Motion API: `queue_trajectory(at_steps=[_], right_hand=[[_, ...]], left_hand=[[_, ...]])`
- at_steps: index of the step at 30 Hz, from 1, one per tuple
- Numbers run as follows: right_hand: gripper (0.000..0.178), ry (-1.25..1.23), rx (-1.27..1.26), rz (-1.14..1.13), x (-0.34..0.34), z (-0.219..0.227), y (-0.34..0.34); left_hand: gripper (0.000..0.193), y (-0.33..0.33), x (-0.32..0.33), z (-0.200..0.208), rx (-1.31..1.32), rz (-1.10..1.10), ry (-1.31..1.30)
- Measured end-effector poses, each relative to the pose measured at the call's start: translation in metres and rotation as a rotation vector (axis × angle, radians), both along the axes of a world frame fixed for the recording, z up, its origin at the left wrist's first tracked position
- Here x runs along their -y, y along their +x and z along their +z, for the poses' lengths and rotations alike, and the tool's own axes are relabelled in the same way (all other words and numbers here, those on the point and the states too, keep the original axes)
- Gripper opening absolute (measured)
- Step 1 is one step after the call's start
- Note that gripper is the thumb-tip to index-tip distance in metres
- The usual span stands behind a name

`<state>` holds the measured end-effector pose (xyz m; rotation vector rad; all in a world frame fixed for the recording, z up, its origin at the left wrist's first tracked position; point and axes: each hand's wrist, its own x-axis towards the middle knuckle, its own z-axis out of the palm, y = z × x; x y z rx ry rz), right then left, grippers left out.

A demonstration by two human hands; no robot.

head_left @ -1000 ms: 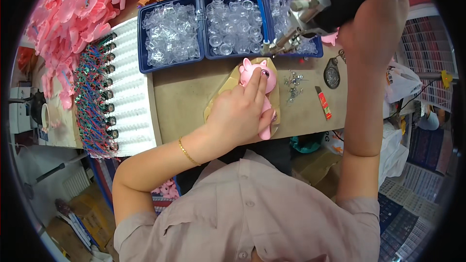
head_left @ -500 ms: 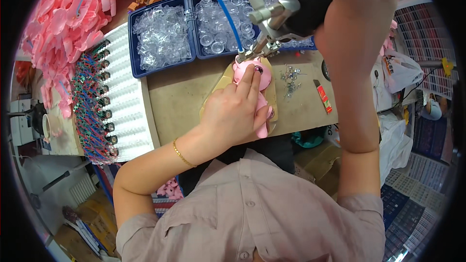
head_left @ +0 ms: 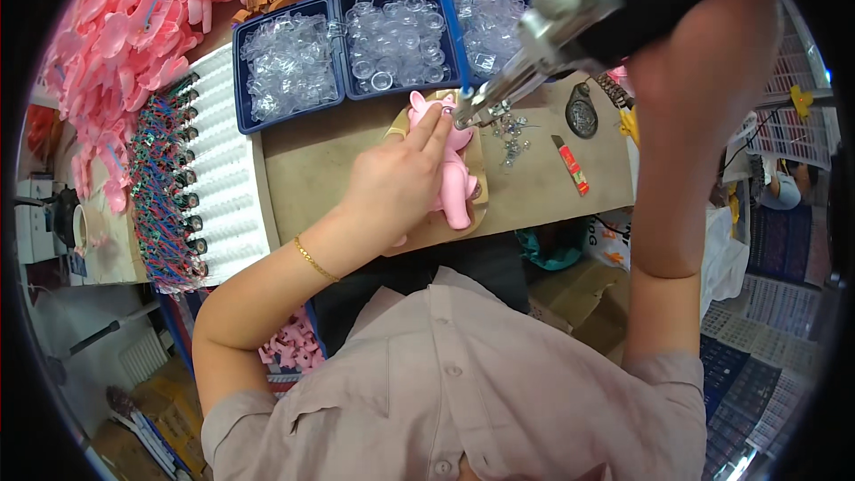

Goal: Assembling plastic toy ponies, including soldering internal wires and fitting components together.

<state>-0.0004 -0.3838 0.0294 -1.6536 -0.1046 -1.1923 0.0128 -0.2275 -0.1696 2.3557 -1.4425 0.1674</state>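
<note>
A pink plastic toy animal [head_left: 455,187] with an ear and an eye lies in a pale yellow tray-like fixture [head_left: 426,243] on the bench. My left hand [head_left: 392,183] lies over it, index and middle fingers stretched out and pressing on its head, the palm across the body and hiding part of it. My right hand [head_left: 708,62], raised at the upper right, is closed round the black grip of a power screwdriver [head_left: 525,67] with a metal nose. A blue hose [head_left: 447,13] runs to the nose, whose tip meets the head beside my fingertips.
Loose screws [head_left: 512,138], a red box cutter [head_left: 573,167] and a black oval object [head_left: 582,111] lie to the right. Blue bins [head_left: 341,58] of clear plastic parts stand behind. Pink shells [head_left: 134,36], wired components [head_left: 165,187] and a white ridged tray [head_left: 233,178] are on the left.
The toy appears turned, with its head now tilted left and more of its body showing. My right hand and the screwdriver have shifted right. The view has shifted slightly too.
</note>
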Motion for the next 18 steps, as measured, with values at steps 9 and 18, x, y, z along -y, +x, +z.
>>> queue_trajectory(at_steps=[9,18], right_hand=[[0.027,0.238,-0.146,-0.021,-0.02,-0.021,-0.016],[0.029,0.176,-0.105,0.092,-0.007,-0.017,-0.011]], left_hand=[[0.043,-0.004,0.0,0.003,0.014,0.03,0.008],[0.05,-0.005,-0.001,0.005,0.037,0.014,0.039]])
